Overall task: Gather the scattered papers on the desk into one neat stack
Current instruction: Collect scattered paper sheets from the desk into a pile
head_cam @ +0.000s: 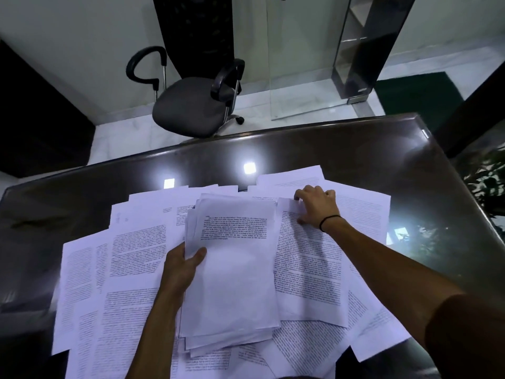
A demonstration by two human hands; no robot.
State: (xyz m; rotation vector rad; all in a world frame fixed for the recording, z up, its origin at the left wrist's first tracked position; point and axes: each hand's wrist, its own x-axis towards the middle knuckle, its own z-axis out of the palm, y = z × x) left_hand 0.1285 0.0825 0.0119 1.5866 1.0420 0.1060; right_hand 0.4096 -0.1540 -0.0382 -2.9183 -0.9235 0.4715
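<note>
Many printed white sheets [131, 258] lie spread and overlapping across the near half of a dark glossy desk [314, 149]. My left hand [181, 262] grips the left edge of a loose stack of papers [232, 272] in the middle, thumb on top. The stack's edges are uneven. To its right lies a single printed sheet [308, 266]. My right hand [317, 206] rests on that sheet's far corner, fingers curled at its top edge, seemingly pinching it. A black band circles the right wrist.
An office chair [191, 105] with black armrests stands on the pale floor beyond the desk's far edge. A glass partition [300, 64] and dark green mat [418, 94] lie behind. Plant leaves [489, 184] show at the right. Ceiling lights reflect on the desk.
</note>
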